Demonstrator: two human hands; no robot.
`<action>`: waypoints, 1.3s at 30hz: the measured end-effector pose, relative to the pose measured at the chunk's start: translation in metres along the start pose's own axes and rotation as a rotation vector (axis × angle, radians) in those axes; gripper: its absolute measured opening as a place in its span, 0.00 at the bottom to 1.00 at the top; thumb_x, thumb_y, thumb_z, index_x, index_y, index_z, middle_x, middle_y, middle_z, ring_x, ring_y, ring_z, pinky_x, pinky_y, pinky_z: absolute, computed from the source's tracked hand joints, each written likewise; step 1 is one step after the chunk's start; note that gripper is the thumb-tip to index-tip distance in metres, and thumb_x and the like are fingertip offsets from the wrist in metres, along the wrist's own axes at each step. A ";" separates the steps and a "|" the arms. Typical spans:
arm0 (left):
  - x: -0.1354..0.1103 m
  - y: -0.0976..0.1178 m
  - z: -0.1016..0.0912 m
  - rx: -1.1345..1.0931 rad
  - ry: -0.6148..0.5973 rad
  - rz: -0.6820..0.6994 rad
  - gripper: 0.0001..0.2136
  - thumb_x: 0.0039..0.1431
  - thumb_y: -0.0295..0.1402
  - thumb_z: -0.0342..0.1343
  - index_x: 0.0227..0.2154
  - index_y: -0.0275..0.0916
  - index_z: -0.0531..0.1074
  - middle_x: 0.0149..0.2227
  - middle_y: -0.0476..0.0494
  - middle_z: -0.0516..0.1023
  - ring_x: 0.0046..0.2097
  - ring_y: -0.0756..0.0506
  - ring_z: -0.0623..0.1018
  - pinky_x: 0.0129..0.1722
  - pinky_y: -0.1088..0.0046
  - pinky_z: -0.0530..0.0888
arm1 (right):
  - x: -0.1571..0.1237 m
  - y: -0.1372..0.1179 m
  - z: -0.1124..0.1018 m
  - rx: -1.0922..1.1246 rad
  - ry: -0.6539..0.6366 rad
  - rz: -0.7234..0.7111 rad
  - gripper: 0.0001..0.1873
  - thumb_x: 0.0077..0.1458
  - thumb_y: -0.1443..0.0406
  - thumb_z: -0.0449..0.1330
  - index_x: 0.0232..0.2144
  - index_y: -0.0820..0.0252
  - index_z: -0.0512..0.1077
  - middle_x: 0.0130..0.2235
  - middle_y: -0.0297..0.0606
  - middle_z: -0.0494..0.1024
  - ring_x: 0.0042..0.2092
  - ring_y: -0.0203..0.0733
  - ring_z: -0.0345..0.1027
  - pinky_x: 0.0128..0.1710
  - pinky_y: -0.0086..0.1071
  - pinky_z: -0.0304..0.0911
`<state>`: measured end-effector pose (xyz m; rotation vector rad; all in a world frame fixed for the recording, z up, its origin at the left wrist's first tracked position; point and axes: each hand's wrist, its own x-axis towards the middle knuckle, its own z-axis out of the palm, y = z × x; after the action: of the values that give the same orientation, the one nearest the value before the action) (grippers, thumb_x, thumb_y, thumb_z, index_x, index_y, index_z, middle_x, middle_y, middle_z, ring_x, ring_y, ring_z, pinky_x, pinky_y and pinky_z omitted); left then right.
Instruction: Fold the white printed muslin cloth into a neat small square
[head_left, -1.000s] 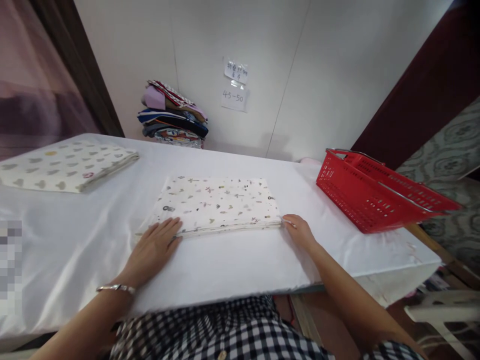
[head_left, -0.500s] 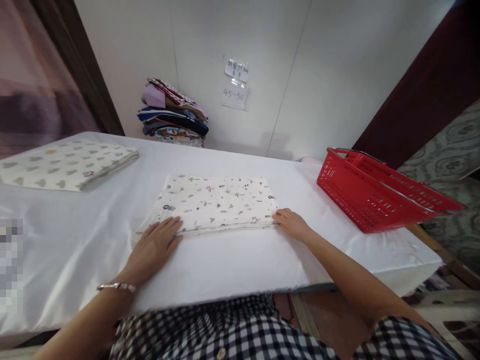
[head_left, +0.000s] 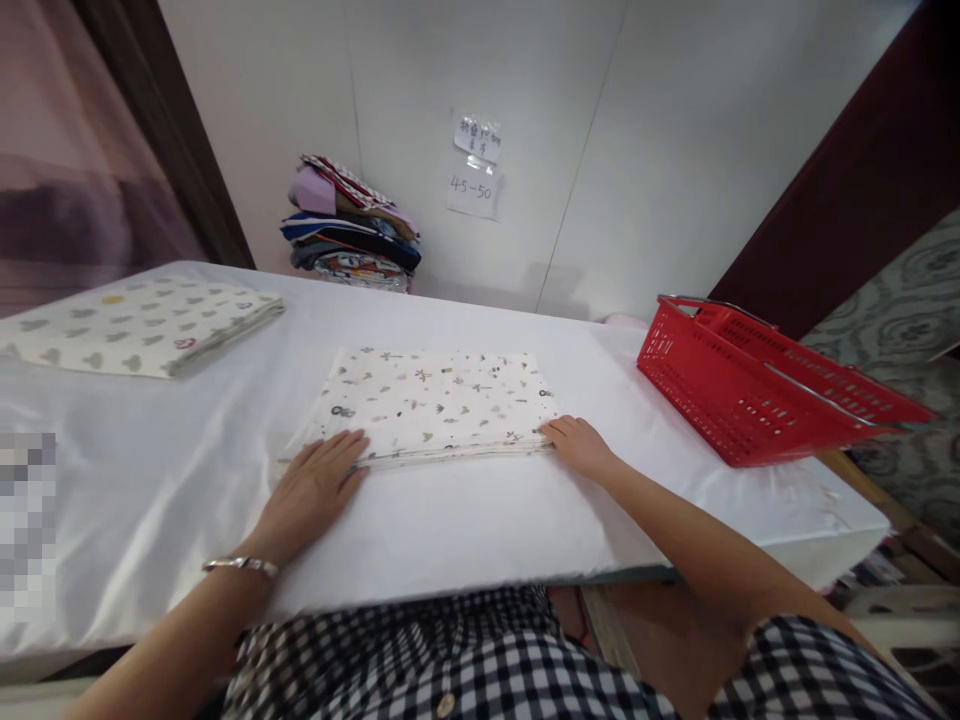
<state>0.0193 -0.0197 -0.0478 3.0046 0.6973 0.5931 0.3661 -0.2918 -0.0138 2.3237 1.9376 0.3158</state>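
Currently, the folded printed cloth (head_left: 442,400) lies on the white tablecloth (head_left: 450,530), its long axis running sideways between the left hand (head_left: 321,482), resting spread and flat on the near left corner, gripping nothing, and the right hand (head_left: 583,447), touching the near right corner, whether pinching it I cannot tell.

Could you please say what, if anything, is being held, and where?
I can't tell: the left hand lies flat on the folded white printed cloth; the right hand touches its near right corner.
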 end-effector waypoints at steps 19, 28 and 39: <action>0.000 0.002 -0.002 -0.016 -0.020 -0.004 0.23 0.61 0.43 0.39 0.55 0.41 0.63 0.58 0.44 0.64 0.61 0.43 0.61 0.60 0.58 0.57 | 0.003 0.003 -0.013 0.019 0.027 -0.022 0.13 0.58 0.72 0.50 0.42 0.59 0.71 0.43 0.42 0.74 0.44 0.42 0.63 0.41 0.33 0.52; 0.000 0.000 0.001 0.006 -0.028 0.009 0.23 0.61 0.43 0.38 0.56 0.40 0.62 0.59 0.44 0.64 0.61 0.44 0.61 0.61 0.59 0.56 | -0.002 0.002 -0.001 0.085 0.004 -0.034 0.15 0.57 0.73 0.51 0.43 0.57 0.72 0.44 0.38 0.75 0.46 0.41 0.63 0.42 0.33 0.54; -0.001 0.004 -0.004 -0.011 -0.034 -0.011 0.22 0.62 0.42 0.39 0.55 0.40 0.62 0.59 0.43 0.64 0.61 0.44 0.61 0.60 0.58 0.56 | -0.010 -0.004 0.003 0.135 -0.013 0.008 0.17 0.58 0.71 0.48 0.46 0.58 0.70 0.48 0.41 0.72 0.47 0.43 0.62 0.46 0.35 0.57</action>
<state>0.0188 -0.0245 -0.0439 2.9916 0.7054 0.5429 0.3608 -0.3007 -0.0189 2.4093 2.0026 0.1757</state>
